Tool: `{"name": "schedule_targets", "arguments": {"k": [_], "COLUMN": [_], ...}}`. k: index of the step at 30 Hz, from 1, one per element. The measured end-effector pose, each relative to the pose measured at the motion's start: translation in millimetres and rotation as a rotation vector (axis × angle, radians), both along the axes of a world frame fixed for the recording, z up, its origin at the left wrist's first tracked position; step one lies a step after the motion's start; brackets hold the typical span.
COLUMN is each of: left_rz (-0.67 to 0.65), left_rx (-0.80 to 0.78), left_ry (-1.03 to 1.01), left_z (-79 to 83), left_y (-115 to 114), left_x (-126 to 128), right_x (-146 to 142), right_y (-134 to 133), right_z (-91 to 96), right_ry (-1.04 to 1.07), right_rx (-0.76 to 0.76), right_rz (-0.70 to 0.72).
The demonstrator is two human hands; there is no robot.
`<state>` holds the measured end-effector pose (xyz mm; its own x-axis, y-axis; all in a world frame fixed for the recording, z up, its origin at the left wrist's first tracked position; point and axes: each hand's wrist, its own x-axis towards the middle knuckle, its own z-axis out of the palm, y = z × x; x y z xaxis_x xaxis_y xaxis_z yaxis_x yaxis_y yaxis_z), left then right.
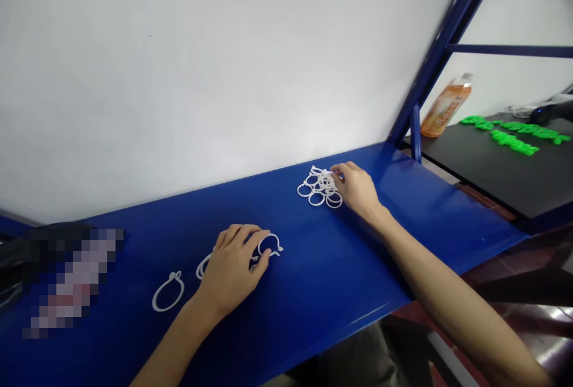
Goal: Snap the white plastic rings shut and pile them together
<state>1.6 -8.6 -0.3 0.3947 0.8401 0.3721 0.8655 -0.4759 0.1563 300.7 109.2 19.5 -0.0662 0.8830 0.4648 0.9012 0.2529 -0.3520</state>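
Observation:
Between the thumb and index finger of my left hand (pixel 233 263) is a white plastic ring (pixel 278 241) with a gap and a small clasp at its lower right. Beneath that palm, other white rings (pixel 199 267) are partly hidden. A single white ring (pixel 182 288) with a small loop at its top lies farther left on the blue shelf (pixel 179 214). My right hand (pixel 358 190) reaches to a heap of similar white rings (pixel 324 183), its thumb and fingertips curled together at the heap's right side. Whatever those fingertips grip is hidden.
A blurred-out packet (pixel 74 285) and black plastic (pixel 11 267) lie at the left. A white wall (pixel 224 76) rises behind the shelf. Right of the blue upright (pixel 430 70), a black table (pixel 487 166) holds an orange drink bottle (pixel 447 106) and several bright green pieces (pixel 514 142).

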Motion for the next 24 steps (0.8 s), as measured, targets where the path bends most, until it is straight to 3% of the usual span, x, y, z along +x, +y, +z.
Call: {"name": "schedule_targets", "arguments": {"k": [3, 7, 18, 22, 24], "left_rz": [-0.096, -0.161, -0.257, -0.265, -0.268], "left_rx": [-0.028, -0.032, 0.099, 0.187, 0.207], "left_ry": [0.034, 0.057, 0.007, -0.085, -0.146], "left_z": [1.8, -3.0, -1.6, 3.9, 6.7], "left_y": [-4.0, -3.4, -1.6, -3.6, -4.5], "left_x": [2.0, 1.7, 5.7, 7.8, 8.9], "right_x": [18.3, 27.1, 25.6, 22.7, 13.6], "right_y": [8.9, 14.9, 14.4, 12.0, 5.2], "right_z": [1.0, -2.1, -0.1, 1.6, 3.0], "right_ry": [-0.055, -0.084, -0.111, -0.103, -0.072], "right_rx": [-0.068, -0.158, -0.203, -0.063, 0.043], "right_rz": [-0.205, -0.296, -0.307, -0.251, -0.126]}}
